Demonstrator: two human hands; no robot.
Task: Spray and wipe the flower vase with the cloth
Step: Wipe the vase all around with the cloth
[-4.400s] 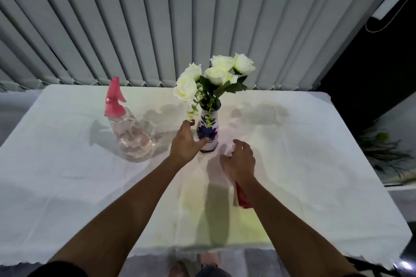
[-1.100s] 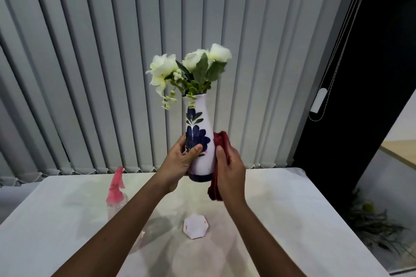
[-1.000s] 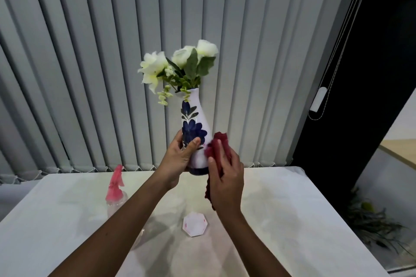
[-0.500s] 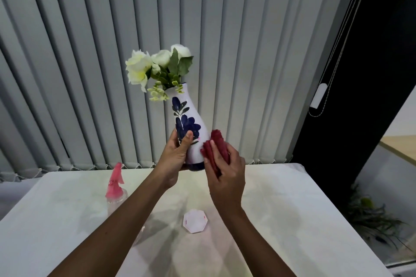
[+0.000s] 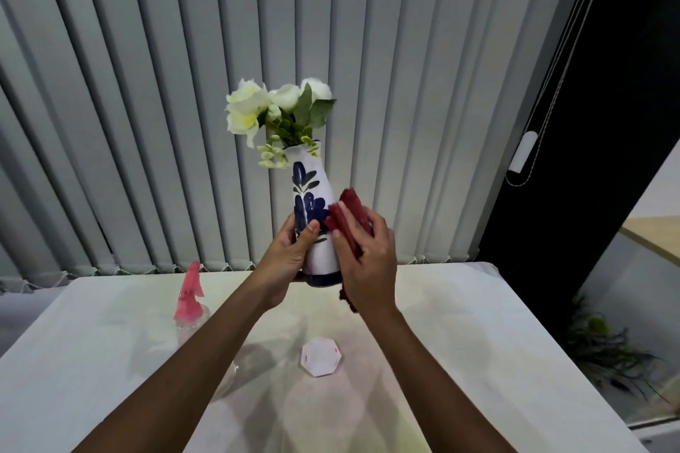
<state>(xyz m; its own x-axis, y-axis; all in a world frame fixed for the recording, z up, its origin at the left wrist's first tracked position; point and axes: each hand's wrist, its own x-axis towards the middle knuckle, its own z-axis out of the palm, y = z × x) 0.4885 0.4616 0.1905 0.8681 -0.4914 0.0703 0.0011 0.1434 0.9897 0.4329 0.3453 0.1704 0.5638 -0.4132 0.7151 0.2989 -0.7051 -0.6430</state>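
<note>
pressing cloth (image 5: 349, 217) to raised vase (image 5: 316, 217), r hand (image 5: 368, 261)

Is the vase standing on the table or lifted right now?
Lifted. The left hand holds the vase in the air, roughly upright, its base clear above the table, while the right hand presses the cloth against it.

Vase (image 5: 315, 232) lifted off worktop (image 5: 478, 342), tilt of half a second ago righted; cloth (image 5: 349, 217) in right hand (image 5: 368, 261) moved up the vase's side.
</note>
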